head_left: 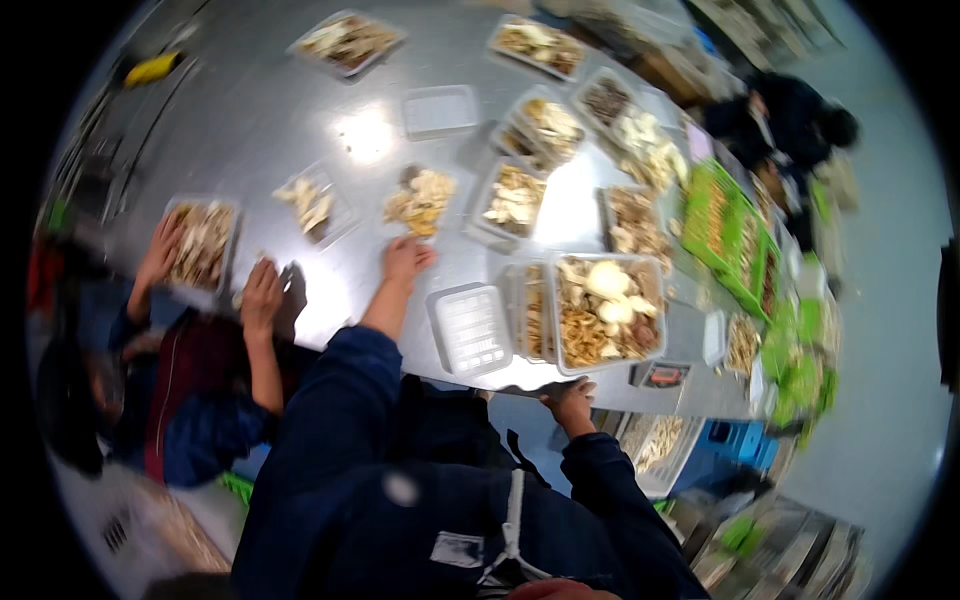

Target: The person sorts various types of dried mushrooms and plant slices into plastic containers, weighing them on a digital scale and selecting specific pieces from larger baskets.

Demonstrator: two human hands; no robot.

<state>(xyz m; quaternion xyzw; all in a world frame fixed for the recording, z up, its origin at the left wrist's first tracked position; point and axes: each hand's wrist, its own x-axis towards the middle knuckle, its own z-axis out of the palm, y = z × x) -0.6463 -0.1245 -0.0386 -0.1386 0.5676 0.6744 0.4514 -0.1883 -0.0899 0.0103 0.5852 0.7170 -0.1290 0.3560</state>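
Observation:
My left hand [407, 259] is on the metal table, its fingers at the lower edge of a loose pile of dried mushroom pieces [421, 201]; blur hides whether they hold a piece. By the table's front edge is my right hand [572, 405], below a clear plastic tub [609, 311] filled with assorted dried mushrooms; whether it grips anything cannot be told. Between the hands lies an empty white plastic tray [472, 330], left of the stacked filled tubs. Another filled tub [515, 199] stands right of the pile. A clear tray [319, 206] with pale slices is to its left.
At the left, a co-worker's hands [262, 294] are beside a filled tub [201, 246]. Several mushroom tubs and an empty tray [441, 111] stand farther back. Green baskets [731, 236] line the right side, near a small scale [664, 375]. Another person [799, 124] is at the far right.

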